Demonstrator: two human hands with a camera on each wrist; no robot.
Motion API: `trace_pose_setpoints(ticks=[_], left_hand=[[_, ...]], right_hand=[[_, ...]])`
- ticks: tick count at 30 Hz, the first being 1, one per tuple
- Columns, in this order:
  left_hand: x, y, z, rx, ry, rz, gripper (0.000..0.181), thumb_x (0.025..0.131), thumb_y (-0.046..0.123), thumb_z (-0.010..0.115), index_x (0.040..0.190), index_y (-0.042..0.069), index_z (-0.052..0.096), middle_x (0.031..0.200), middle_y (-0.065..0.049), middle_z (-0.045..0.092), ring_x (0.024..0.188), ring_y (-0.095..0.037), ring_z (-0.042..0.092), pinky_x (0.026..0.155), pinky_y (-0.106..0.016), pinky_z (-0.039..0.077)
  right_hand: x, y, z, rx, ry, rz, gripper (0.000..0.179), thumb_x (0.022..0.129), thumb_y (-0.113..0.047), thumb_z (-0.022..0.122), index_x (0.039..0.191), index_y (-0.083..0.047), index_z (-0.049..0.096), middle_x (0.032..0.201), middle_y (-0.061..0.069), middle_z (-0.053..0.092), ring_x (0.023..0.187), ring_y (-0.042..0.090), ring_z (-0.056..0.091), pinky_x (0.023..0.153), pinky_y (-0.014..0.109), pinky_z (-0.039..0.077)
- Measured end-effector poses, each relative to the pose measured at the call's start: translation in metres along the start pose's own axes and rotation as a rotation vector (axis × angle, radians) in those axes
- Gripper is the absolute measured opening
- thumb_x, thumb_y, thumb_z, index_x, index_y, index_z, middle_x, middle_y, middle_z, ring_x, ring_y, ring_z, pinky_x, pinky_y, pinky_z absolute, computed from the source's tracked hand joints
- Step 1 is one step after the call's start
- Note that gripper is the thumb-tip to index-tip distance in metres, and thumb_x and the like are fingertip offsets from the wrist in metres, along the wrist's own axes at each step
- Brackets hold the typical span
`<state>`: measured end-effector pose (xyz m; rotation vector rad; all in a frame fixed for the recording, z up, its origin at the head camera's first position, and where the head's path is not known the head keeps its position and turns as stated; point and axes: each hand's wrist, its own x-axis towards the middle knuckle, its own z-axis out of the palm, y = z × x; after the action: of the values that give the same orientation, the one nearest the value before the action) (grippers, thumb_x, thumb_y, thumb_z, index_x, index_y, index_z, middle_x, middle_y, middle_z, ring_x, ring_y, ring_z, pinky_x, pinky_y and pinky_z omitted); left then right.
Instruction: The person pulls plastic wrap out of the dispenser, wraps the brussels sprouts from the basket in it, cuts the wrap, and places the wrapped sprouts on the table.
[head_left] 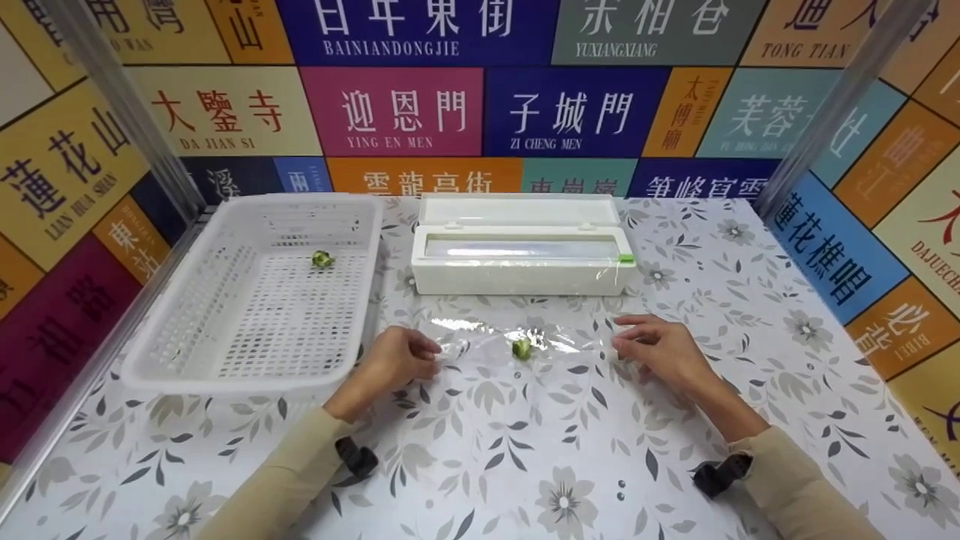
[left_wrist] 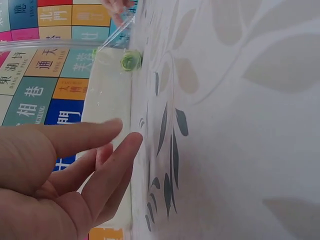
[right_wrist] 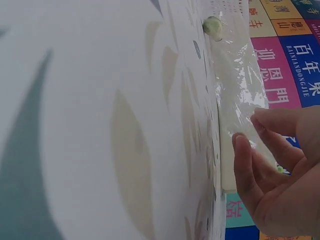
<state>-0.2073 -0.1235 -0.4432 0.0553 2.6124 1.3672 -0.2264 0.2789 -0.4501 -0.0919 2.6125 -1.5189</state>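
A sheet of clear plastic wrap (head_left: 480,341) lies in front of a white wrap dispenser (head_left: 525,277). On its near part sits a small green vegetable (head_left: 522,347), round and leafy like a sprout. My left hand (head_left: 394,360) is at the left end of the wrap, thumb and fingers bent toward each other. In the left wrist view a gap shows between its fingertips (left_wrist: 131,142). At the right end is my right hand (head_left: 664,349), its thumb and fingers also apart. Wrap shows behind that hand (right_wrist: 280,170) in the right wrist view.
A white perforated basket (head_left: 360,330) stands at the left with another green vegetable (head_left: 322,259) inside. The dispenser's lid (head_left: 517,210) is raised, and a green slider (head_left: 625,258) sits at its right end. Panelled walls (head_left: 390,112) enclose the flowered tablecloth (head_left: 562,465).
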Motion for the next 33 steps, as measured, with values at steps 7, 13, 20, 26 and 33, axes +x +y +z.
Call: trace_pose_setpoints(ticks=[7, 13, 20, 26, 33], left_hand=[[0.001, 0.001, 0.003, -0.059, 0.060, -0.024, 0.004, 0.087, 0.007, 0.075, 0.089, 0.008, 0.078, 0.078, -0.012, 0.074, 0.059, -0.015, 0.064, 0.048, -0.020, 0.049], [0.003, 0.003, 0.006, -0.084, 0.127, -0.049, 0.008, 0.088, 0.011, 0.076, 0.094, 0.005, 0.077, 0.088, -0.013, 0.077, 0.064, -0.020, 0.071, 0.054, -0.024, 0.057], [0.004, 0.006, 0.006, -0.073, 0.174, 0.000, 0.012, 0.088, 0.018, 0.077, 0.091, 0.006, 0.079, 0.132, -0.008, 0.067, 0.112, -0.027, 0.069, 0.093, -0.032, 0.059], [0.005, 0.006, 0.006, -0.033, 0.157, 0.023, 0.008, 0.087, 0.022, 0.077, 0.089, 0.015, 0.081, 0.113, -0.001, 0.076, 0.098, -0.020, 0.072, 0.079, -0.029, 0.060], [0.014, 0.004, 0.007, -0.142, 0.118, -0.096, 0.007, 0.091, 0.014, 0.072, 0.093, 0.012, 0.078, 0.088, -0.006, 0.077, 0.072, -0.017, 0.068, 0.063, -0.025, 0.058]], right_hand=[[0.004, -0.002, -0.001, 0.009, 0.085, -0.078, 0.034, 0.089, -0.029, 0.078, 0.105, 0.001, 0.076, 0.145, 0.009, 0.056, 0.075, -0.001, 0.062, 0.055, 0.023, 0.057], [0.007, -0.002, -0.001, 0.029, 0.074, -0.103, 0.034, 0.088, -0.029, 0.078, 0.101, 0.002, 0.076, 0.138, 0.003, 0.064, 0.067, 0.003, 0.060, 0.051, 0.022, 0.054], [0.005, -0.005, -0.002, -0.002, 0.109, -0.187, 0.021, 0.089, -0.021, 0.077, 0.088, 0.000, 0.076, 0.140, 0.002, 0.063, 0.110, 0.006, 0.063, 0.076, 0.011, 0.049], [0.007, -0.007, -0.002, 0.011, 0.058, -0.210, 0.017, 0.090, -0.016, 0.076, 0.089, 0.001, 0.075, 0.125, 0.003, 0.072, 0.097, -0.002, 0.064, 0.073, 0.011, 0.048], [0.013, -0.006, 0.002, 0.033, 0.025, -0.040, 0.031, 0.090, -0.028, 0.076, 0.104, -0.001, 0.074, 0.078, -0.005, 0.073, 0.063, 0.008, 0.059, 0.047, 0.019, 0.044]])
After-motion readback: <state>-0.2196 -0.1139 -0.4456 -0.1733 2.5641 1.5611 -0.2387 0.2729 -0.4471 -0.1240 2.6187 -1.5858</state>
